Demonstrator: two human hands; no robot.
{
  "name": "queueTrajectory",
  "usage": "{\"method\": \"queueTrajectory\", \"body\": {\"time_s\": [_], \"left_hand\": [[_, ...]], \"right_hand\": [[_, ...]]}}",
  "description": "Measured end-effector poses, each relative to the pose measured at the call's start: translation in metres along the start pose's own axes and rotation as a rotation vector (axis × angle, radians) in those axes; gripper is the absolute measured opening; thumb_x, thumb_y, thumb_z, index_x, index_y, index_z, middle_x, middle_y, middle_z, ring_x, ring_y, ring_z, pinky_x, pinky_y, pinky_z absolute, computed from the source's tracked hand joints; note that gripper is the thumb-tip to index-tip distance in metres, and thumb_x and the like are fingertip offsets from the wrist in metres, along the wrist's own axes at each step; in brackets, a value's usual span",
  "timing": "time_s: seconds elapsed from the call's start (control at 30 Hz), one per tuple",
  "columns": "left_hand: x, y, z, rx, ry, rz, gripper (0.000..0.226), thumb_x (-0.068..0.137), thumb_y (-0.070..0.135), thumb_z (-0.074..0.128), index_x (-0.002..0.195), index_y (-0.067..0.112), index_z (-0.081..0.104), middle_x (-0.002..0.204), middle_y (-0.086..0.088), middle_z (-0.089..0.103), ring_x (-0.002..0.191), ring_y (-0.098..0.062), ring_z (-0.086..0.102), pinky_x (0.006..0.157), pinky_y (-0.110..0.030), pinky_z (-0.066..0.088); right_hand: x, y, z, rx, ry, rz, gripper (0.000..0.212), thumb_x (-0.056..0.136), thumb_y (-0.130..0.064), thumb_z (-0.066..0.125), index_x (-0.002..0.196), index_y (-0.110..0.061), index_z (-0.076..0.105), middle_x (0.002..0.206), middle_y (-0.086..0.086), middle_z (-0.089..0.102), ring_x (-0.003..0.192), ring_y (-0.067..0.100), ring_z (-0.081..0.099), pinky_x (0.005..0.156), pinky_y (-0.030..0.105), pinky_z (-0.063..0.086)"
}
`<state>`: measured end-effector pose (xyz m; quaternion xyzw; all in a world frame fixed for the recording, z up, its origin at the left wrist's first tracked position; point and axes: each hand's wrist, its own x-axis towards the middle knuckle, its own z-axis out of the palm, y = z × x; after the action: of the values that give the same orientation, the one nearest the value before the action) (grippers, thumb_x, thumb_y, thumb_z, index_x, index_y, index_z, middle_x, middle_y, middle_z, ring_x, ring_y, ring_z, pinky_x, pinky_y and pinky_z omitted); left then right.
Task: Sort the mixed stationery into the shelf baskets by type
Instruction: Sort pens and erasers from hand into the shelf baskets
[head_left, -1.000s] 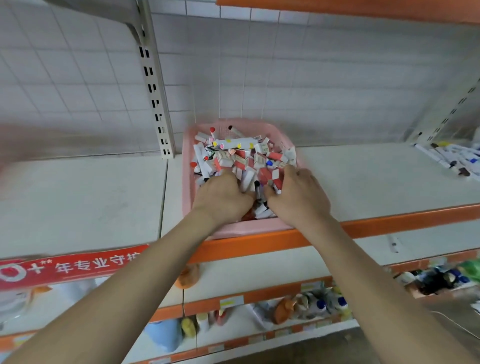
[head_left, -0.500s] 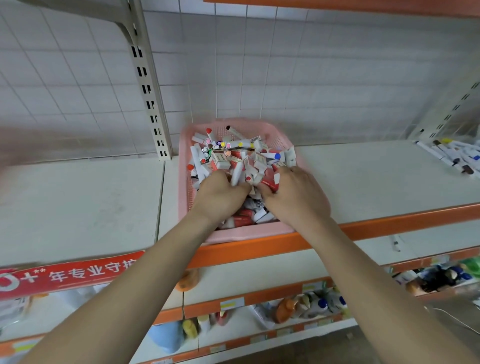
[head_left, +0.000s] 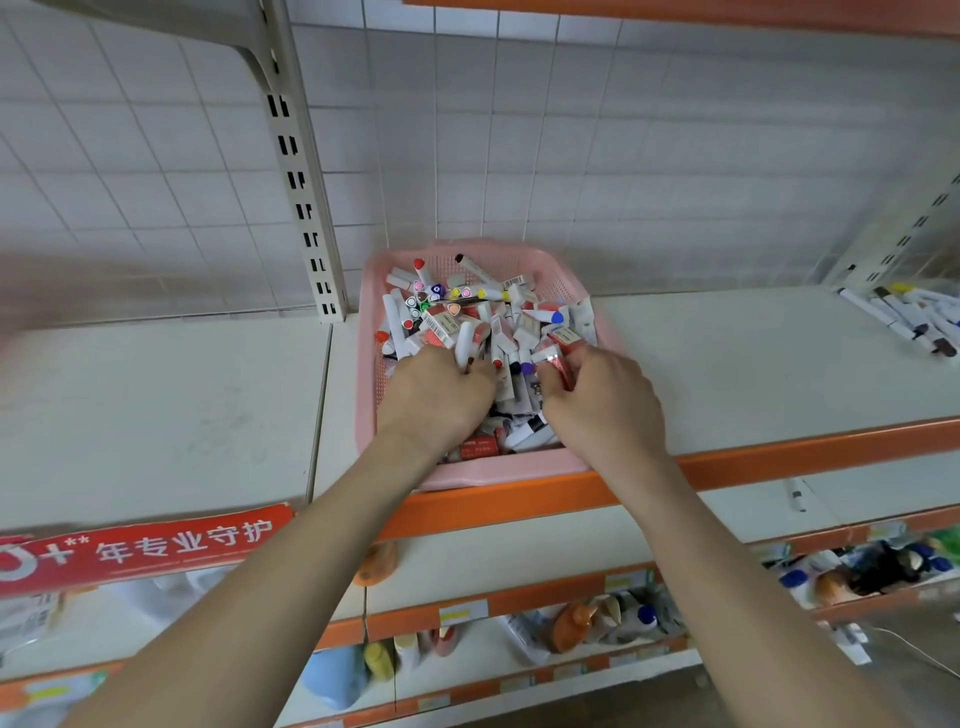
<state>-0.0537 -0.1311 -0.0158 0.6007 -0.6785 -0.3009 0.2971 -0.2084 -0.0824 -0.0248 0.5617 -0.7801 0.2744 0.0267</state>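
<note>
Both the left hand and the right hand are in the pink basket on the shelf, deep in a pile of pens and little boxes. The left hand curls round a white pen. The right hand pinches a small red packet. More pens lie far off to the right.

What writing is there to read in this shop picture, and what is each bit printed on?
"+** 年专业守护" on the red banner along the shelf edge, its left end cut off.
Barcode labels in the pink basket: too small to read.
Yellow shelf tags below: blurred.
</note>
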Motion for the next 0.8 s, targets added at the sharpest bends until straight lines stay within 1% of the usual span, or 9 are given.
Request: {"method": "queueTrajectory", "body": {"time_s": [0.1,0.23,0.3,0.43,0.5,0.57,0.67,0.73,0.8], "left_hand": [[0.002,0.004,0.003,0.119,-0.009,-0.003,0.037,0.086,0.043,0.056,0.062,0.015,0.054,0.065,-0.004,0.058,0.064,-0.025,0.058,0.052,-0.027,0.036],[0.005,0.007,0.007,0.323,0.004,0.061,0.047,0.09,0.052,0.055,0.063,0.017,0.041,0.072,-0.006,0.05,0.074,-0.031,0.055,0.061,-0.031,0.039],[0.006,0.008,0.007,0.332,-0.031,0.063,0.044,0.092,0.049,0.053,0.065,0.016,0.042,0.074,-0.007,0.051,0.073,-0.029,0.054,0.06,-0.031,0.038],[0.008,0.007,-0.002,0.299,-0.104,0.066,0.038,0.093,0.038,0.055,0.065,0.013,0.047,0.07,-0.004,0.052,0.061,-0.018,0.05,0.05,-0.027,0.03],[0.008,0.009,-0.009,0.255,-0.147,0.059,0.034,0.094,0.033,0.056,0.066,0.013,0.051,0.068,-0.004,0.055,0.058,-0.017,0.054,0.049,-0.026,0.035],[0.006,0.013,-0.018,0.174,-0.18,0.056,0.033,0.093,0.029,0.057,0.065,0.012,0.054,0.064,-0.007,0.061,0.048,-0.014,0.055,0.046,-0.022,0.039],[-0.004,0.02,-0.032,0.018,-0.205,0.035,0.032,0.092,0.026,0.057,0.064,0.012,0.052,0.067,-0.015,0.07,0.034,-0.01,0.044,0.04,-0.019,0.036],[-0.012,0.022,-0.04,-0.104,-0.24,0.001,0.026,0.093,0.02,0.054,0.069,0.012,0.049,0.064,-0.011,0.072,0.032,-0.009,0.04,0.038,-0.017,0.034],[-0.021,0.022,-0.046,-0.206,-0.26,-0.019,0.021,0.094,0.016,0.053,0.074,0.009,0.051,0.066,-0.009,0.073,0.032,-0.008,0.039,0.037,-0.016,0.033]], "right_hand": [[0.004,-0.001,0.002,-0.07,-0.007,0.022,0.03,0.093,-0.042,0.049,0.073,-0.021,0.055,0.062,-0.006,0.052,0.058,0.009,0.049,0.047,0.022,0.03],[0.016,-0.005,0.0,-0.083,-0.051,0.039,0.037,0.09,-0.045,0.049,0.063,-0.018,0.051,0.062,-0.001,0.052,0.056,0.011,0.046,0.047,0.023,0.029],[0.019,-0.006,0.0,-0.074,-0.058,0.029,0.041,0.09,-0.047,0.049,0.06,-0.019,0.048,0.06,-0.001,0.05,0.054,0.013,0.047,0.047,0.023,0.028],[0.017,-0.008,-0.003,-0.047,-0.021,-0.013,0.04,0.085,-0.046,0.053,0.056,-0.018,0.048,0.053,-0.003,0.048,0.049,0.014,0.047,0.046,0.022,0.025],[0.015,-0.007,-0.007,-0.001,0.027,-0.018,0.038,0.082,-0.046,0.056,0.057,-0.018,0.049,0.052,-0.003,0.048,0.048,0.012,0.045,0.046,0.022,0.026],[0.013,-0.004,-0.01,0.025,0.064,-0.014,0.038,0.083,-0.046,0.056,0.06,-0.017,0.054,0.053,-0.003,0.051,0.049,0.013,0.048,0.046,0.022,0.029],[0.011,0.001,-0.016,0.105,0.059,0.012,0.037,0.084,-0.046,0.058,0.061,-0.017,0.058,0.053,-0.005,0.054,0.051,0.014,0.053,0.049,0.023,0.037],[0.008,0.004,-0.018,0.197,0.06,0.009,0.037,0.084,-0.042,0.06,0.057,-0.017,0.054,0.049,-0.003,0.051,0.049,0.015,0.053,0.048,0.023,0.036],[0.004,0.007,-0.019,0.32,0.052,0.013,0.037,0.085,-0.038,0.061,0.056,-0.018,0.052,0.049,-0.002,0.054,0.047,0.01,0.053,0.045,0.023,0.036]]}}
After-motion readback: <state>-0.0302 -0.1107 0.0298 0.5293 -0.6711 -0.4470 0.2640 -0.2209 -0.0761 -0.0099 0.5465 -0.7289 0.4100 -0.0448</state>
